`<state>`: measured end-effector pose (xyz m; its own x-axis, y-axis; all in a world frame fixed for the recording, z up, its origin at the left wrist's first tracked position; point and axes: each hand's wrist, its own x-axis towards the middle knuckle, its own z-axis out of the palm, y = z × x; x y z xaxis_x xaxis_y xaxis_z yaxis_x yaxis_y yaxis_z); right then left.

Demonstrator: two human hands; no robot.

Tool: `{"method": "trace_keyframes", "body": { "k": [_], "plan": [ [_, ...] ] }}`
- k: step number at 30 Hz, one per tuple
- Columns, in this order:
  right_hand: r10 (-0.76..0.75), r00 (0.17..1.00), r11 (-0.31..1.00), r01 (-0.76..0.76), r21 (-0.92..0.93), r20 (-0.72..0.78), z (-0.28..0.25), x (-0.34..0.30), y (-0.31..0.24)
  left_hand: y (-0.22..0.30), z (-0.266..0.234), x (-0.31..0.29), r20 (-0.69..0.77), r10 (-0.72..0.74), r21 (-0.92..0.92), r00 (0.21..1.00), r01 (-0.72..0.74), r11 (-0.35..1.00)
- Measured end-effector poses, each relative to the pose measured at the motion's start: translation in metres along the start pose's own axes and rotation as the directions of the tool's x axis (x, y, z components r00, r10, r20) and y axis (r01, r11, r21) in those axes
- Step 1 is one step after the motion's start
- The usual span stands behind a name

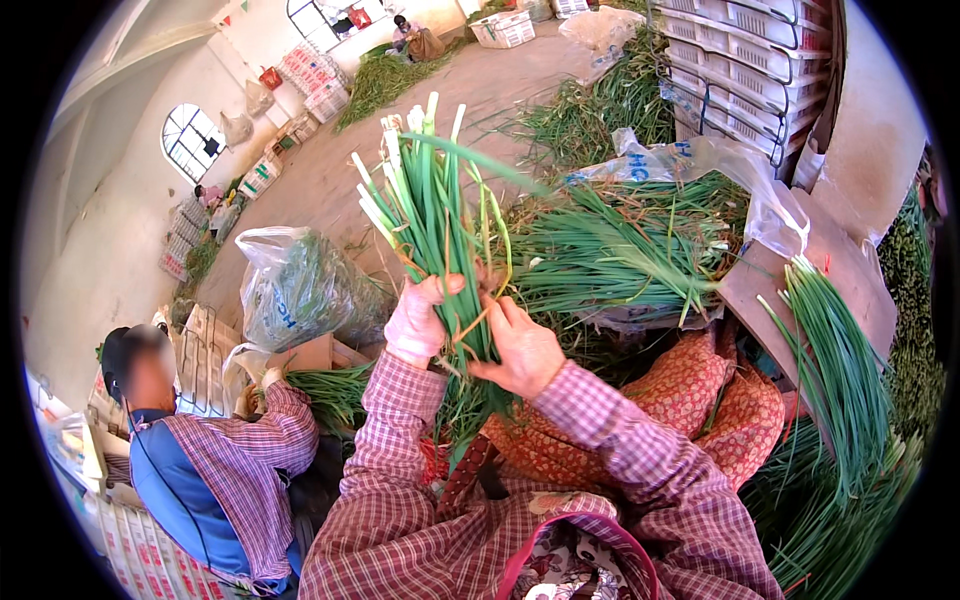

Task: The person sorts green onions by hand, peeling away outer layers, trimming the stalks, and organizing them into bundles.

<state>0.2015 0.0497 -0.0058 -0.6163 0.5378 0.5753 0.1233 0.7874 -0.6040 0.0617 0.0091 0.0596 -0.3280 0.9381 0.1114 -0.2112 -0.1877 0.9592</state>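
Co-worker (225,450) at far left: dark cap, blue vest, checked sleeve, one arm reaching toward long greens (335,395) just beyond. Clear bag (305,290) farther out, filled with greenery, apart from the wearer's hands.

Left hand (418,318), near centre: closed around the bunch (420,215), thumb laid across the front of the stalks. Bunch held up off all surfaces. Pale ends point up and away, well above both hands; green leaves run down between the hands, their tips hanging below the knuckles. Several yellow and brown strands droop on its right side.

Right hand (525,345): just right of and slightly lower than the left, half curled, thumb and fingertips against the right side of the bunch, by the drooping strands. Whether it pinches a strand: cannot tell, contact partly hidden.

Pile (610,250) of similar green stalks beyond and right of the right hand, bordered at its far side by a plastic sheet (700,160). Red patterned cloth (660,390) nearer, below the pile. Crates (745,75) stacked at upper right. Brown board (750,290) tilted below them; tied bundle (835,365) lies over its right part, well apart from both hands.
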Motion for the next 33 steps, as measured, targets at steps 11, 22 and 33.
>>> {"method": "trace_keyframes", "body": {
  "k": [11, 22, 33],
  "plan": [
    [0.3, 0.934, 0.841, -0.162, 0.517, -0.194, -0.093, 0.053, 0.015, -0.012, -0.067, -0.019, 0.267, -0.101, -0.093, 0.958, 0.13, 0.987],
    [0.125, 0.955, 0.87, -0.236, 0.434, 0.269, -0.074, 0.066, 0.017, -0.019, -0.092, -0.032, 0.31, -0.227, 0.081, 0.923, 0.213, 0.974],
    [0.354, 0.93, 0.904, -0.366, 0.221, 0.096, -0.152, 0.063, 0.056, -0.017, -0.106, -0.045, 0.022, -0.229, 0.513, 0.973, 0.185, 0.838]
  ]
}}
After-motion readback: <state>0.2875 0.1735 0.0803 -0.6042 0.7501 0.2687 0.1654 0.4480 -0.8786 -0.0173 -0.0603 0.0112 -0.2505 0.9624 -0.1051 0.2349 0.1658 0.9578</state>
